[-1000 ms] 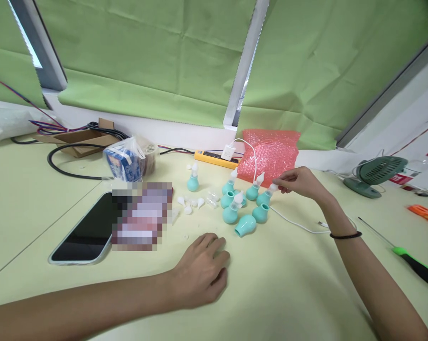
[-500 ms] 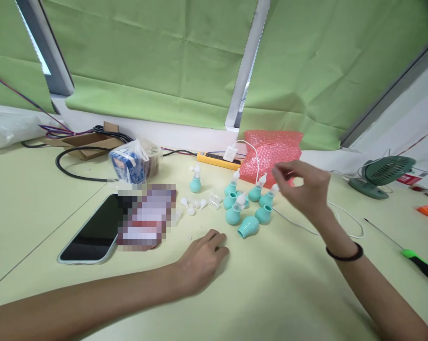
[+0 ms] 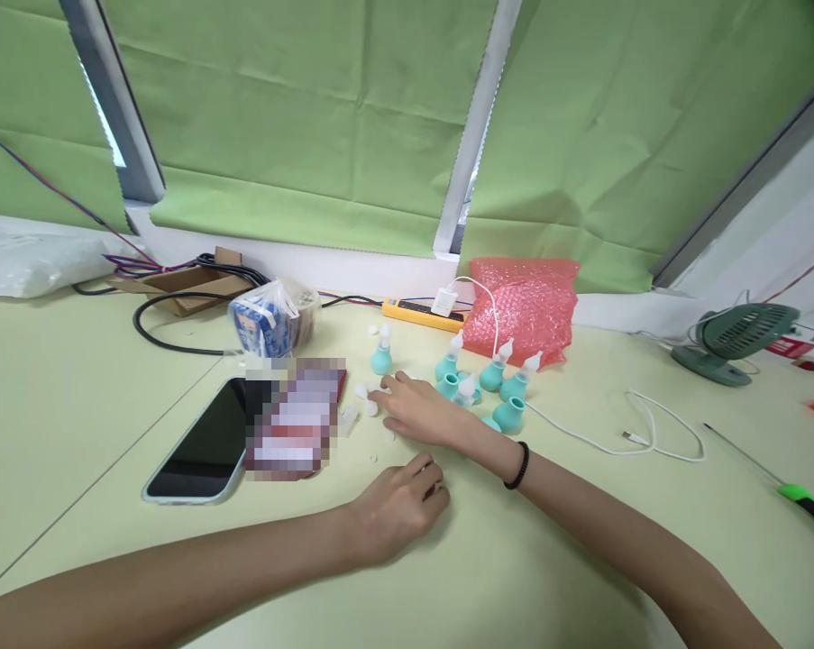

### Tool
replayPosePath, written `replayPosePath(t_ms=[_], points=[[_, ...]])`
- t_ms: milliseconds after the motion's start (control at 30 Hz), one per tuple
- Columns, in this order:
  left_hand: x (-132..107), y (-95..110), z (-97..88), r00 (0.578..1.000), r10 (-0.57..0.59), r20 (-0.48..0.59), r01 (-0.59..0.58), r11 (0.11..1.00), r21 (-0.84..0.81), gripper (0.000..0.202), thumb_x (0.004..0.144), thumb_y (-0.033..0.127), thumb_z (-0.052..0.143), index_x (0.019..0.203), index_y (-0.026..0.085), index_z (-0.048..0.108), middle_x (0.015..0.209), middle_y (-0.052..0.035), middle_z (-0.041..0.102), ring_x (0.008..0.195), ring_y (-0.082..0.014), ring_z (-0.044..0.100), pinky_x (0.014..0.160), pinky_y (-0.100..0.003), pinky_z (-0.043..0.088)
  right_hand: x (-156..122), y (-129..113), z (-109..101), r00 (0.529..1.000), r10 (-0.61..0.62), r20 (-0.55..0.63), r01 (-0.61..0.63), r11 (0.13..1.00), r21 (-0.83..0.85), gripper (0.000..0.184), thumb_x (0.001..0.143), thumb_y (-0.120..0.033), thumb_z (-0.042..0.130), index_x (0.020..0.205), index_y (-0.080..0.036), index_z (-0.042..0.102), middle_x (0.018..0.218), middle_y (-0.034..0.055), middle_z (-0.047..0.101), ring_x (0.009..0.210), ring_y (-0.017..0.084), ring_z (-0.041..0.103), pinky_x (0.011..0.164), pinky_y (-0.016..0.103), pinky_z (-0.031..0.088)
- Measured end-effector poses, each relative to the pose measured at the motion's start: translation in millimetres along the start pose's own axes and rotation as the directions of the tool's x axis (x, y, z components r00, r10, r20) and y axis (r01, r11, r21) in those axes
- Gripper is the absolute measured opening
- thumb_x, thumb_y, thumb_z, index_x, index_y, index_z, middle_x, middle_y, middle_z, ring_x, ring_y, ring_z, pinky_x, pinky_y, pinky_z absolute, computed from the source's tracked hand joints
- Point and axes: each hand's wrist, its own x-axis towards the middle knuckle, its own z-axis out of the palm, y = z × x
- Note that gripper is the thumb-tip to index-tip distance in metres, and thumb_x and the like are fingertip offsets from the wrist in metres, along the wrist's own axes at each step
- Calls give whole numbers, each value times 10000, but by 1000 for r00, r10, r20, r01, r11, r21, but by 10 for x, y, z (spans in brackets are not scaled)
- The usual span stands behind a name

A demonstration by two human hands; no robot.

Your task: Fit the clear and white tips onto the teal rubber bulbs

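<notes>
Several teal rubber bulbs [image 3: 507, 413], some topped with white nozzles, stand in a cluster at mid-table, with one more teal bulb [image 3: 381, 358] set apart to the left. Small loose white nozzle tips [image 3: 361, 393] lie beside them. My right hand [image 3: 416, 413] reaches left across the cluster and lies low over the white tips, fingers stretched toward them; whether it grips one is hidden. My left hand [image 3: 397, 509] rests on the table nearer me, fingers loosely curled, holding nothing I can see.
A black phone [image 3: 200, 444] and a blurred packet [image 3: 295, 428] lie left. Behind are a plastic bag of packets [image 3: 271, 320], a black cable [image 3: 169, 335], a yellow power strip [image 3: 421, 313], pink bubble wrap [image 3: 525, 302]. A white cable [image 3: 640, 437], green fan [image 3: 735, 338], green-handled screwdriver [image 3: 805, 500] lie right.
My right hand left the nozzle of the rightmost bulb, lifted, then swung left and down onto the loose white tips. My left hand stayed put. The view shifted slightly.
</notes>
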Motion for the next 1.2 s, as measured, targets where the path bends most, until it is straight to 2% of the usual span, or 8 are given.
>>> replayPosePath(t_ms=[367,500,600,700,800,967,1133,1200], points=[[-3,-78,66,967,-211,-144,164,945,-283,310,687,-46,366,779,138,599,802,-68,570,789,-167,513,655,-253,463,79,-14,68,989,96,-113,-95,995,15,174,800,-160,410,904,-158,548,782,104,567,850,239,472,690,347,395],[-8,-75,71,975,-190,-119,156,956,-249,294,699,-26,371,801,133,596,732,-64,585,779,-189,515,640,-271,463,-199,-64,-106,942,158,-296,-82,964,253,198,802,-192,396,953,-167,521,765,56,539,772,178,482,677,287,402],[0,-67,67,968,-219,-119,183,950,-254,272,716,1,377,829,132,587,740,-71,583,777,-194,524,638,-280,466,-492,-119,-127,879,327,-348,5,722,692,142,780,-181,413,865,-200,525,703,3,514,607,124,481,554,240,412],[20,-66,47,957,-259,-133,209,929,-305,265,721,10,375,833,132,582,756,-72,580,735,-177,535,629,-274,464,-811,-221,27,805,514,-297,69,416,907,102,799,-211,422,827,-221,520,728,8,509,607,127,506,505,239,418],[49,-67,15,946,-288,-148,216,903,-371,246,707,6,370,753,127,579,703,-66,567,669,-165,525,582,-262,453,-1056,-336,251,712,610,-347,156,345,926,87,804,-246,441,803,-223,525,672,9,508,506,117,471,480,265,410],[98,-76,-47,880,-393,-265,179,793,-583,172,748,51,410,766,126,564,718,-56,566,684,-139,520,604,-249,450,-1115,-414,357,745,636,-201,160,122,980,107,825,-312,433,831,-227,498,630,-3,483,468,110,450,419,255,406],[105,-82,-78,794,-568,-216,216,596,-773,97,774,107,454,825,142,529,773,-38,548,719,-117,526,604,-226,492,-1012,-371,293,739,674,-4,153,-161,975,188,797,-379,474,924,-245,437,687,0,524,545,126,497,432,256,454],[96,-68,-84,796,-539,-274,161,626,-763,81,772,101,462,808,143,521,778,-38,535,737,-119,525,599,-222,492,-990,-345,301,767,636,82,130,-280,951,245,778,-397,496,959,-253,414,686,-9,532,536,125,514,432,263,463]])
